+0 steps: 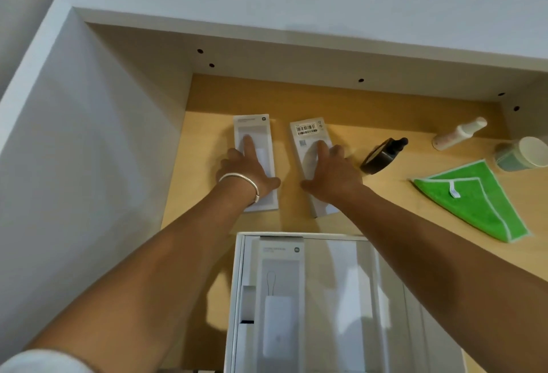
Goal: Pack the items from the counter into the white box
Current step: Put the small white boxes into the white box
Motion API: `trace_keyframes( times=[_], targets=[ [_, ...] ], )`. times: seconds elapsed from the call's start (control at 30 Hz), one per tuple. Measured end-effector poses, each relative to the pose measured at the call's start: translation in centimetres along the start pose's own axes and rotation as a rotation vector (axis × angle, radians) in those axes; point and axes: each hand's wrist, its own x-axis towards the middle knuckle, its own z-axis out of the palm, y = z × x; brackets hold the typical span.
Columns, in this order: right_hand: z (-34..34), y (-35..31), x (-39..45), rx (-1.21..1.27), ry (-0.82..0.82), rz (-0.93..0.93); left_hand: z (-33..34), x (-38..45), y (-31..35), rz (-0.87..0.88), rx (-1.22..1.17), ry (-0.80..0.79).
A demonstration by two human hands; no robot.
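Both arms are out over the pale wooden worktop, each hand going for its own package. The left hand lies flat on the left slim white cardboard retail carton, fingers straight, a silver bangle at the wrist. No closed grip here, just a palm pressing down. The right hand does the same on the second slim white carton with the barcode label, fingers spread, nothing pinched.

The risks, as I judge them: these cartons are smooth and flat, so a press without a proper hold could let one skate away, and the right one could knock the black dropper bottle lying on its side just beside it. Lifting two at once also invites a fumble over the rim of the box.

The open white cardboard box sits at the near edge, between the forearms. Inside, one matching white carton printed with a power-bank outline already lies along the left side, with bare room to its right. It looks like both cartons could fit there, but a skewed drop may jam them against the wall.

Further right wait a white spray bottle on its side, a pale green jar with a white lid and a folded green microfibre cloth.
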Motion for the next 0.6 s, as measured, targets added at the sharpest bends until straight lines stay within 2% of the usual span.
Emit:
trace_keyframes(
  times=[0.17, 0.3, 0.47, 0.6],
  targets=[
    [-1.3, 1.1, -0.4, -0.007, 0.027, -0.005, -1.1, -0.7, -0.5, 0.008, -0.056, 0.033],
    [-3.4, 2.3, -1.6, 0.044, 0.095, -0.041, -3.7, -2.8, -1.0, 0.042, -0.11, 0.171],
    [-6.6, 4.0, -5.3, 0.082, 0.225, -0.108, -7.8, -8.1, -1.0, 0.099, -0.142, 0.31],
    [-9.5, 5.4, -9.5, 0.12, 0.298, -0.13, -9.4, -14.4, -0.9, 0.137, -0.15, 0.354]
  ],
)
